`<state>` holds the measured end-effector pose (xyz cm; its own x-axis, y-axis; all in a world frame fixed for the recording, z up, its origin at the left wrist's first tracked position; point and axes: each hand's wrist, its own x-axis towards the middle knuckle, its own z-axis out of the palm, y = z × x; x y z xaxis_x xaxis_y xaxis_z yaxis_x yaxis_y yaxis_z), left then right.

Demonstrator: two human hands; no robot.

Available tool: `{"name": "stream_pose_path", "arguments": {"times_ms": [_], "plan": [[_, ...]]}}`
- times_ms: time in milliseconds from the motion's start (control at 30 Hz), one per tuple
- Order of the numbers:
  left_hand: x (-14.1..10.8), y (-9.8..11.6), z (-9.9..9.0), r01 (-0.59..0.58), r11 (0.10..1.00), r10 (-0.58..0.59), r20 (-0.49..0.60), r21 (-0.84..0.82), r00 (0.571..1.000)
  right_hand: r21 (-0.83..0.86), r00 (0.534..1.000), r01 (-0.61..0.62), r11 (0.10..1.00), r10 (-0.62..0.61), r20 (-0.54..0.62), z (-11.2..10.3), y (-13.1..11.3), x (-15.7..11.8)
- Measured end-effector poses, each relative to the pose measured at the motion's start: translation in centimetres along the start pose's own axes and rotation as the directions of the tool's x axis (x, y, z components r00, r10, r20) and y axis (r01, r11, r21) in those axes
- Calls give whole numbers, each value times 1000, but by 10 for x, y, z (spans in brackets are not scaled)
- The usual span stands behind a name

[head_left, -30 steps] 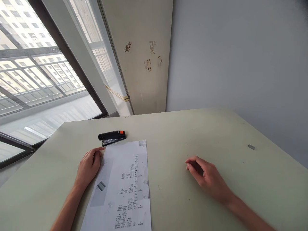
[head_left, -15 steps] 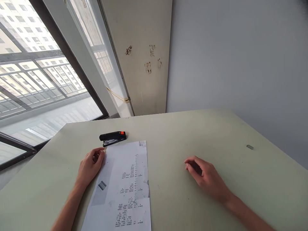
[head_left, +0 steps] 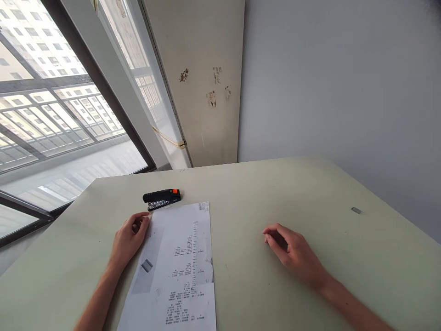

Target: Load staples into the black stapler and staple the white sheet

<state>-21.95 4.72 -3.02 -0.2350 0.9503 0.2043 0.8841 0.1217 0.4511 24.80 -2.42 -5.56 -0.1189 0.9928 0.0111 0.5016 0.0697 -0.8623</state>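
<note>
My left hand [head_left: 130, 239] rests on the table at the left edge of a printed paper sheet [head_left: 182, 276]. Its fingers are loosely curled, thumb near the index finger, and nothing shows in them. Just beyond its fingertips lies a black stapler [head_left: 161, 197] with an orange patch, touching or very close to the sheet's top edge. On the sheet's shaded left part is a small grey ridged shape [head_left: 146, 265]; whether it is printed or a loose piece, I cannot tell. To the right of the sheet, my right hand [head_left: 292, 250] rests with thumb and fingertips brought together, nothing visible between them.
A small grey strip [head_left: 356, 210], perhaps staples, lies toward the right side of the pale green table [head_left: 248, 188]. Behind the table stand a stained beige panel [head_left: 203, 124] and a grey wall [head_left: 327, 82]. At left is a window [head_left: 51, 115].
The view has shifted very slightly. Both hands, the stapler and the sheet stay in place.
</note>
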Motion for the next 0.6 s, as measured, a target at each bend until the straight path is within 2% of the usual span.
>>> {"name": "stream_pose_path", "arguments": {"times_ms": [133,333,400,467,533,600], "plan": [[1,0,2,-2,999,0,-50,-48,999,-7,1000,9,1000,-9,-4,0,-1,0],[24,10,-1,-32,998,16,-258,-58,966,-7,1000,21,1000,-21,-8,2,-1,-1],[38,15,-3,-85,996,77,-212,-28,974,-2,1000,27,1000,-27,-7,2,-1,0],[53,19,-4,-151,988,154,-98,32,983,-3,999,36,999,-36,-13,2,0,1],[66,22,-4,-210,975,211,2,70,978,-2,999,47,999,-47,-18,2,0,1],[74,25,-3,-238,968,235,47,79,971,-1,998,66,998,-66,-19,2,1,2]]}}
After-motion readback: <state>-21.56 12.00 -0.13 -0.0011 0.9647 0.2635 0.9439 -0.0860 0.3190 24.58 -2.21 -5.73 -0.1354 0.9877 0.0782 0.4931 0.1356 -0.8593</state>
